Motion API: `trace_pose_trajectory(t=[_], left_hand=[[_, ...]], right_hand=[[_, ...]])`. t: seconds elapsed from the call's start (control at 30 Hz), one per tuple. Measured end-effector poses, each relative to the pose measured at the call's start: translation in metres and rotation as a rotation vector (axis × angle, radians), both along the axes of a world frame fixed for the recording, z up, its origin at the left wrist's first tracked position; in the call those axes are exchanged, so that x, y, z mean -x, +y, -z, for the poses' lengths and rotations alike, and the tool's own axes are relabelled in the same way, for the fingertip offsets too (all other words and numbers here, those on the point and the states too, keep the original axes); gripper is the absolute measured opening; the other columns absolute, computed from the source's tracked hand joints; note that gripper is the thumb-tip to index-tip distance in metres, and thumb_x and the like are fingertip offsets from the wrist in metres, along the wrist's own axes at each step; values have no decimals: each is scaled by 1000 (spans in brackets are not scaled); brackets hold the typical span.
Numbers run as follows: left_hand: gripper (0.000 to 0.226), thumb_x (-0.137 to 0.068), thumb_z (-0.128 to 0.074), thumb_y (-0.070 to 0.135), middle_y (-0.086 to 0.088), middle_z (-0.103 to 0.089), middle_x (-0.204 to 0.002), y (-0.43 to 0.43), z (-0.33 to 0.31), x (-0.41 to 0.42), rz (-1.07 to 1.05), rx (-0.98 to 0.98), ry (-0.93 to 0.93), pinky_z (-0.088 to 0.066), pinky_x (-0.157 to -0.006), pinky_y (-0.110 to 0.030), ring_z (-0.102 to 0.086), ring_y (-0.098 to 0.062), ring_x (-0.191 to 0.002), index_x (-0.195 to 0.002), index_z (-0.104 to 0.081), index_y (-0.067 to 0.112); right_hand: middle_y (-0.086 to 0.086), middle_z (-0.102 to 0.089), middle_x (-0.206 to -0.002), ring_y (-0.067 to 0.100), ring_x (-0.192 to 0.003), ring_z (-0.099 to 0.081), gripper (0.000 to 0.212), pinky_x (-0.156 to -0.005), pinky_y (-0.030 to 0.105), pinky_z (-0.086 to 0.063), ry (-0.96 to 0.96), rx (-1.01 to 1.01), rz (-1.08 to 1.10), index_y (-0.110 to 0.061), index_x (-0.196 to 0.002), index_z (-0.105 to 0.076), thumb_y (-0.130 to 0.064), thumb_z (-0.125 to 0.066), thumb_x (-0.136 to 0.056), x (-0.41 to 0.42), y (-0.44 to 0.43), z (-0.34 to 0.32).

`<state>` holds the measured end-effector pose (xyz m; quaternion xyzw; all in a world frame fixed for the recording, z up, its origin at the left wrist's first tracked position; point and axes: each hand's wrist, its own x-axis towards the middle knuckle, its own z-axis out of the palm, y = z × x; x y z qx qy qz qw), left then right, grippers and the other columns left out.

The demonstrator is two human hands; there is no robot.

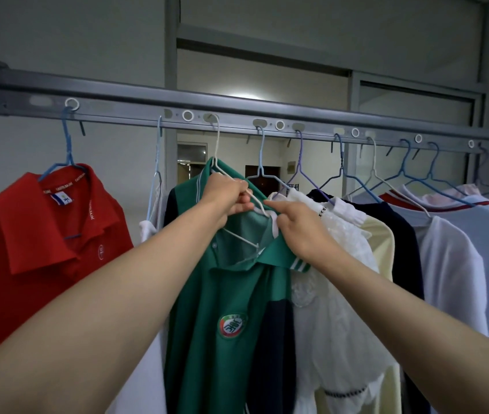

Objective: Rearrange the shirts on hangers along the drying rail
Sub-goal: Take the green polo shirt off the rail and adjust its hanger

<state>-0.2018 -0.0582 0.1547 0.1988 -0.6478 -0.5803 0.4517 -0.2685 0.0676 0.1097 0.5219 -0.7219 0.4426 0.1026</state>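
Observation:
A green polo shirt [222, 318] with a round badge hangs on a white wire hanger [217, 138] hooked into the grey drying rail [135, 100]. My left hand [227, 195] grips the hanger's white arm at the collar. My right hand [294, 225] pinches the green collar's right side, next to a white lace shirt [336, 282]. A red polo [37, 246] hangs on a blue hanger at the left.
Right of the green shirt hang several more garments on blue and white hangers: a cream one [382, 243], a navy one [398, 231], white and pale blue ones [458, 264]. A thin white garment [150, 231] hangs between red and green. Behind is a window frame [416, 85].

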Motion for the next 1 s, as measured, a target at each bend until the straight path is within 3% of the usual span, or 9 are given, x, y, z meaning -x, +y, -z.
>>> trace_pose_trajectory(t=[0.1,0.13,0.27,0.47,0.57,0.7,0.77,0.87,1.0], left_hand=[[18,-94,-47,0,-9,-51,-65,11,-7,1,73,-31,82,-59,-52,-28,-50,-10,-51,-78,-53,2],[19,-95,-46,0,-9,-51,-65,16,-9,0,88,-38,101,-58,-50,-27,-49,-11,-53,-77,-52,2],[19,-94,-47,0,-8,-50,-65,20,-9,0,149,-30,138,-59,-53,-26,-49,-8,-47,-77,-52,3],[17,-95,-45,1,-8,-49,-65,19,-6,-6,186,-4,152,-55,-47,-23,-45,-10,-50,-80,-51,3],[19,-96,-43,2,-7,-50,-67,21,-6,-9,189,15,154,-57,-49,-24,-45,-11,-54,-79,-51,4],[24,-97,-42,2,-8,-47,-65,22,-11,-10,188,38,160,-57,-49,-24,-48,-7,-45,-74,-50,5],[27,-96,-40,2,-8,-45,-64,22,-11,-9,205,58,162,-54,-47,-23,-47,-5,-38,-70,-48,6],[28,-96,-38,-1,-6,-47,-64,28,-8,-6,242,76,173,-53,-47,-23,-44,-8,-45,-70,-45,8],[19,-96,-41,0,-7,-48,-66,35,3,-5,278,39,171,-54,-48,-22,-44,-9,-50,-80,-45,8]], right_hand=[[6,-68,-110,22,-103,-61,32,-83,29,-45,-79,97,-70,-30,-111,-66,-35,-38,-97,-5,7,-5],[5,-68,-114,20,-105,-61,32,-86,29,-45,-85,111,-81,-31,-113,-66,-42,-43,-94,-7,10,-6],[0,-54,-132,15,-118,-50,56,-93,21,-38,-27,76,-33,-23,-137,-47,-15,-58,-84,-11,18,-9],[1,-54,-117,10,-88,-55,67,-90,36,-50,-267,-5,-240,-28,-143,-34,2,-45,-83,-16,21,-7],[1,-53,-121,11,-93,-55,71,-90,35,-49,-307,5,-300,-27,-145,-31,7,-39,-83,-17,21,-6],[-3,-56,-104,15,-88,-56,72,-80,33,-51,-326,27,-296,-31,-144,-29,7,-38,-84,-18,23,-7],[1,-56,-109,20,-95,-56,71,-89,41,-50,-311,36,-298,-33,-143,-30,5,-38,-83,-17,25,-7],[0,-56,-126,20,-111,-57,81,-96,40,-47,-360,30,-381,-36,-141,-33,-4,-43,-68,-10,31,0],[-8,-41,-146,15,-132,-42,95,-111,43,-36,-396,-35,-414,-42,-145,-26,-16,-44,-56,5,38,14]])
